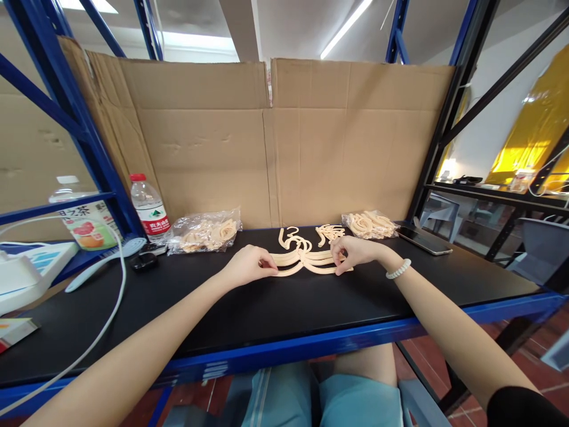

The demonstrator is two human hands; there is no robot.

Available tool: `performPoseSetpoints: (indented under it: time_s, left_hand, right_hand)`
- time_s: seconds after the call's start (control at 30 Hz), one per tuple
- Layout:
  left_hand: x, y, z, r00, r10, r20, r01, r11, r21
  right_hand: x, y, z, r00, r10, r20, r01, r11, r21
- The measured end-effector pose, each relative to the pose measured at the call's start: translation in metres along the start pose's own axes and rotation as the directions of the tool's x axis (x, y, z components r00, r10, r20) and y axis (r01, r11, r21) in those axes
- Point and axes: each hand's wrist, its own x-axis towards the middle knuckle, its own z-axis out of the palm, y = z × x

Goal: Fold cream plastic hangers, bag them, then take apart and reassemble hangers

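On the black tabletop (275, 320) lies a bundle of cream-coloured, cord-like strands (302, 256), drawn together at its middle, with loops above and several strands curving out to both sides. My left hand (249, 265) pinches the strand ends on the left side. At the right side, my right hand (355, 254), with a white bead bracelet (399, 269) on the wrist, has thumb and fingers closed on the strand ends there. Just behind the bundle are a few loose curved pieces (284, 237) and a small pile of short cream pieces (329, 232).
Clear plastic bags of coiled cream strands stand at the back left (207, 231) and back right (370, 225). A phone (424, 240) lies at right. Leftward are a red-capped bottle (150, 210), a pale-handled tool (105, 264) and a white cable (121, 284). Cardboard (204, 148) walls the back.
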Motion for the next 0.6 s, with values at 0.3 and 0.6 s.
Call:
performPoseSetpoints:
  time_s: [0.3,0.6]
  left_hand:
    - [-0.005,0.014,0.004,0.999,0.014,-0.041,0.001,0.935,0.355]
    - [-0.008,0.020,0.010,0.997,0.048,-0.060,-0.011,0.864,0.503]
  right_hand:
    - [-0.002,-0.006,-0.001,0.998,0.051,-0.044,-0.055,0.994,-0.092]
    - [-0.006,-0.014,-0.002,0.996,0.037,-0.075,-0.046,0.991,-0.124]
